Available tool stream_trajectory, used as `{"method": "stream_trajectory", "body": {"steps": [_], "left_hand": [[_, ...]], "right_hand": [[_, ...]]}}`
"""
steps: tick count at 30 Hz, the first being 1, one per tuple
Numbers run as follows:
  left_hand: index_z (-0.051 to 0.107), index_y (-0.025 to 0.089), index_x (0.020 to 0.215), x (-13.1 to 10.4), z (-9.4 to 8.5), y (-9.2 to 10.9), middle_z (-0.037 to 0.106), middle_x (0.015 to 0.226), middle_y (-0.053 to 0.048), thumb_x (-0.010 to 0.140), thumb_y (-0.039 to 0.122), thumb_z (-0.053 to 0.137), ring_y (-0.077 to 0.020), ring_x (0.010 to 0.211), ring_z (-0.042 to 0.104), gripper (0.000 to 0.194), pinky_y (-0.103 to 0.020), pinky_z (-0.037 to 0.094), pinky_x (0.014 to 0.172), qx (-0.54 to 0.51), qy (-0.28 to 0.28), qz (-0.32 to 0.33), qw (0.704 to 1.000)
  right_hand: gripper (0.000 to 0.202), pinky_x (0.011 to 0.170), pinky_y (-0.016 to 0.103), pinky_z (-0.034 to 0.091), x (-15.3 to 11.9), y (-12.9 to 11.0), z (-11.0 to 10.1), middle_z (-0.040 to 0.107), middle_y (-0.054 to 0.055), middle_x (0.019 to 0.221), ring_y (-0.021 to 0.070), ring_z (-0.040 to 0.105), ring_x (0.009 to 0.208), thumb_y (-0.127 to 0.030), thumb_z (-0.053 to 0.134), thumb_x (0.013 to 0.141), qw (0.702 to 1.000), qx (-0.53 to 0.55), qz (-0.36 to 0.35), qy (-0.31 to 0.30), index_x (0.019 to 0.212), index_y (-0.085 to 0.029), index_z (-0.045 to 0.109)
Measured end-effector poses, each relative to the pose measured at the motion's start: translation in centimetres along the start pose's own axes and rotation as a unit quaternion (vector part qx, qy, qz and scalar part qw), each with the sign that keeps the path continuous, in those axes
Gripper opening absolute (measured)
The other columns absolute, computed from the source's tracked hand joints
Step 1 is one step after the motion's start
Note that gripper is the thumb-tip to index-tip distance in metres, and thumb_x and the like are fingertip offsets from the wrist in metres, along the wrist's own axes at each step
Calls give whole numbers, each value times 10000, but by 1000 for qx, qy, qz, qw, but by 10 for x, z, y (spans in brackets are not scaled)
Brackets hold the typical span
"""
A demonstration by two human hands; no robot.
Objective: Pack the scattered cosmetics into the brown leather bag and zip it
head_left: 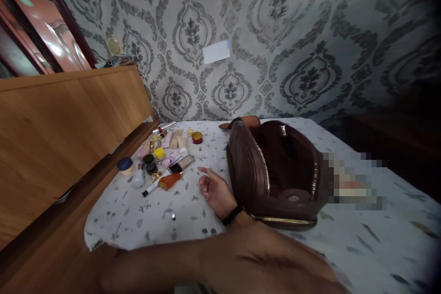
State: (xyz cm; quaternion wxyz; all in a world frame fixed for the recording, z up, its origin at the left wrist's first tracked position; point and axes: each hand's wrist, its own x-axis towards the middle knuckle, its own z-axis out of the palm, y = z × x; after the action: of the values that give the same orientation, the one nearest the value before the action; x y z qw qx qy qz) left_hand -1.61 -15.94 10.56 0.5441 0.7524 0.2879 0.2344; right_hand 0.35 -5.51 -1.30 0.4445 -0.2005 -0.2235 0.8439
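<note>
My right hand (217, 193), with a black band (233, 215) at the wrist, is over the cloth just left of a brown leather bag (246, 165). Its index finger points left, the others curl loosely, and I see nothing in it. Across the foreground, my left arm reaches rightward over my right forearm. My left hand (279, 257) is blurred in front of the bag, its fingers indistinct. The bag stands unzipped, its dark inside showing. Left of my right hand lie an amber bottle (170, 181), a black-capped tube (182, 164) and a white tube (153, 187).
More cosmetics lie at the far left, among them a blue-lidded jar (126, 165), a yellow-lidded jar (159, 154) and a red-gold jar (197, 138). A small shiny piece (173, 216) is nearer. A wooden cabinet (76, 119) borders the left; patterned wall (193, 73) rises behind.
</note>
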Motion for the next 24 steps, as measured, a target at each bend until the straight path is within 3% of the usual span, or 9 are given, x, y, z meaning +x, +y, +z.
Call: {"method": "stream_trajectory", "body": {"steps": [2, 6, 8, 10, 12, 13, 15, 17, 24], "left_hand": [[690, 235, 748, -6, -15, -5, 736, 860, -83, 858, 747, 426, -175, 741, 686, 587, -259, 520, 582, -17, 28, 29, 999], [633, 184, 751, -35, -67, -38, 673, 773, -71, 931, 492, 476, -174, 716, 617, 390, -287, 505, 663, 63, 237, -14, 969], [616, 196, 786, -57, -96, -60, 662, 805, -61, 948, 410, 427, -190, 755, 607, 329, -312, 496, 696, 161, 331, -81, 926], [605, 213, 812, -81, -123, -79, 663, 829, -59, 933, 357, 416, -212, 807, 611, 267, -341, 494, 759, 271, 417, -131, 858], [603, 207, 869, -109, -142, -94, 676, 939, -99, 923, 309, 412, -247, 916, 613, 223, -378, 482, 827, 301, 463, -164, 817], [604, 208, 887, -122, -148, -100, 680, 970, -108, 920, 297, 409, -253, 938, 614, 217, -381, 482, 834, 338, 485, -193, 783], [613, 201, 933, -146, -152, -108, 683, 1025, -124, 911, 275, 414, -268, 977, 609, 214, -394, 480, 851, 394, 510, -245, 724], [623, 193, 958, -163, -147, -112, 684, 1038, -124, 910, 265, 417, -277, 992, 601, 223, -404, 474, 871, 438, 510, -278, 687], [645, 209, 1013, -172, -116, -128, 674, 1056, -106, 964, 350, 448, -285, 1051, 589, 247, -383, 472, 887, 543, 392, -327, 667]], "right_hand": [[220, 425, 200, 290, 0, 0, -1, 603, -21, 563, 90, 455, 445, -329, 733, 738, 1000, -5, 3, -1, 895, -179, 699], [207, 460, 215, 356, -1, 0, 0, 610, -22, 585, 108, 504, 487, -329, 717, 762, 1000, -5, 2, -5, 919, -196, 698], [205, 453, 201, 342, -2, -1, 2, 604, -32, 582, 87, 472, 464, -313, 723, 758, 1000, -4, 6, -6, 917, -187, 697], [196, 436, 191, 315, -3, -1, 2, 602, -34, 578, 73, 441, 446, -298, 721, 760, 1000, -4, 12, -5, 911, -174, 697], [190, 430, 187, 309, -2, -2, 3, 602, -36, 577, 71, 436, 445, -298, 712, 774, 1000, -4, 18, -4, 917, -173, 695], [187, 431, 184, 311, -2, -1, 3, 601, -36, 578, 70, 438, 447, -299, 709, 782, 1000, -3, 22, -3, 919, -173, 694], [182, 433, 179, 311, -2, -1, 2, 603, -36, 581, 65, 439, 447, -295, 702, 794, 1000, 0, 26, 0, 927, -172, 693], [174, 433, 179, 311, -1, -1, 2, 606, -33, 583, 63, 442, 448, -283, 694, 802, 1000, 1, 31, 0, 933, -170, 694], [168, 417, 174, 310, 0, 0, 0, 609, -28, 584, 65, 445, 454, -278, 697, 805, 1000, 0, 30, -6, 931, -166, 703]]}}
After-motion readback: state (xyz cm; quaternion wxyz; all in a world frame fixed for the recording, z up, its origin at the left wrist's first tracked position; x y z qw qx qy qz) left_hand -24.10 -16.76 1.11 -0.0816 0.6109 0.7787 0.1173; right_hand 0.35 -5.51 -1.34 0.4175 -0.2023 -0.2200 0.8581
